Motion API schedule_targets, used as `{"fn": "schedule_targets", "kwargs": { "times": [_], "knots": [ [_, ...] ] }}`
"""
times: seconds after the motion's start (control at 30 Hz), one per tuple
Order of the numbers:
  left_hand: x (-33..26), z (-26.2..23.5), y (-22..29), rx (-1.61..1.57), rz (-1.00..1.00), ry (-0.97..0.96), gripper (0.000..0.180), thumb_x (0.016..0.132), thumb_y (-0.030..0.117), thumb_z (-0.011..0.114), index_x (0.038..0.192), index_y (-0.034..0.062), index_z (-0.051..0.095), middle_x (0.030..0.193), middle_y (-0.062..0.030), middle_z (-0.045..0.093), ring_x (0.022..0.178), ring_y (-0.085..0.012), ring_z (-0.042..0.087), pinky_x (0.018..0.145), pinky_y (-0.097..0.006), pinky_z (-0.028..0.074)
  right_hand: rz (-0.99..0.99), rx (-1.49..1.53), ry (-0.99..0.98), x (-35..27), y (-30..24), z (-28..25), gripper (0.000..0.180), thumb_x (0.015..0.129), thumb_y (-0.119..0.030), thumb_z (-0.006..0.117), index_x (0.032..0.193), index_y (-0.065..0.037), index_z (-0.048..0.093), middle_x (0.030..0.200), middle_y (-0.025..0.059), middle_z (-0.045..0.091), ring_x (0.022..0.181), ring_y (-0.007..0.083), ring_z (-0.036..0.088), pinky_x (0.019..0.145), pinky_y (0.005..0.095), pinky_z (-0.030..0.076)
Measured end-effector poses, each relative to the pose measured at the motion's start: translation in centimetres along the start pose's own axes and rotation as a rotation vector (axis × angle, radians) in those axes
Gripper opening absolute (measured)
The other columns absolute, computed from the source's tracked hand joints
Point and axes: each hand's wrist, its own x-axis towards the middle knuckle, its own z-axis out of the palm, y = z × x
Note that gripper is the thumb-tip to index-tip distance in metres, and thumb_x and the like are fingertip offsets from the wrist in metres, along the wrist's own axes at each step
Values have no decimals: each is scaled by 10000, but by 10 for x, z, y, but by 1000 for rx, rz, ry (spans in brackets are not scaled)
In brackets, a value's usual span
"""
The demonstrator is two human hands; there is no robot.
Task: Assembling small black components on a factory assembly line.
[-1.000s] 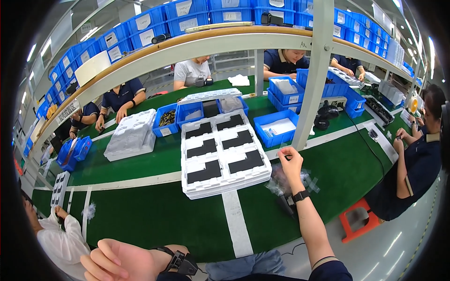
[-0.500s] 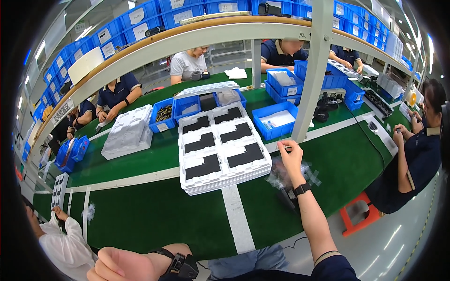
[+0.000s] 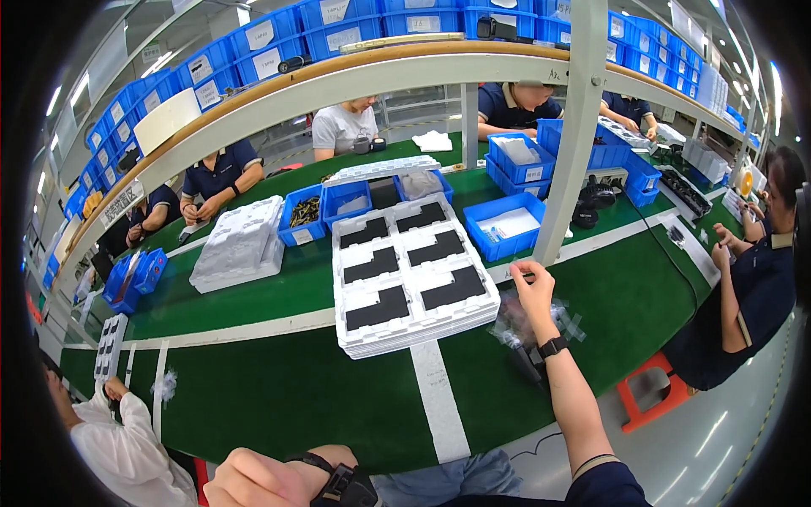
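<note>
My right hand (image 3: 536,291) is raised at the right of the white tray stack, thumb and fingertips pinched together. What they hold, if anything, is too small to tell. Below it lies a heap of crumpled clear plastic film (image 3: 517,323), beside a dark object (image 3: 530,365) partly covered by my forearm. At the lower edge, in front of the green table, my left hand (image 3: 266,479) is curled closed; its inner side is hidden. The stacked white trays (image 3: 404,245) stand between, and the top one carries several black L-shaped pieces (image 3: 378,308) in its pockets.
Behind the trays are blue bins, one with brass-coloured parts (image 3: 305,211) and one with white sheets (image 3: 505,223). Another white tray stack (image 3: 238,245) stands left. A grey post (image 3: 576,135) rises at right, supporting a shelf. Co-workers sit around; an orange stool (image 3: 650,393) is right.
My left hand has moved rightward at the lower edge, its knuckles now turned up. My right hand keeps its pinch at nearly the same spot. The whole view has shifted slightly.
</note>
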Motion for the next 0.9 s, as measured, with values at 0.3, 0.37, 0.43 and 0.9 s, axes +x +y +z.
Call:
{"fn": "schedule_targets", "kwargs": {
  "times": [0.3,0.37,0.43,0.9],
  "knots": [
    [29,-9,-8,69,-314,-605,222,750,175,592,791,-43,602,665,-123,580,545,-224,545,534,-313,410,26,64,-18,-1,3,1,133,699,-137,657,767,-26,628,726,59,632,682,144,591,591,257,441],
    [25,-3,-12,84,-337,-622,217,687,140,621,806,-41,610,651,-116,576,548,-221,547,543,-313,411,48,72,-20,-3,6,2,143,699,-134,657,778,-20,624,732,63,632,676,147,590,590,260,444],
    [25,1,-12,140,-443,-704,250,658,110,634,865,-27,611,689,-114,577,580,-228,551,576,-314,419,49,73,-17,-1,8,3,143,701,-135,656,779,-19,625,733,65,632,673,147,590,591,262,444],
    [14,18,-27,47,-736,-1161,432,749,172,592,1136,22,475,879,-117,535,792,-267,524,708,-315,414,25,159,-65,-3,12,9,226,694,-75,646,916,-87,605,700,41,601,648,101,564,552,232,441]
  ]
}}
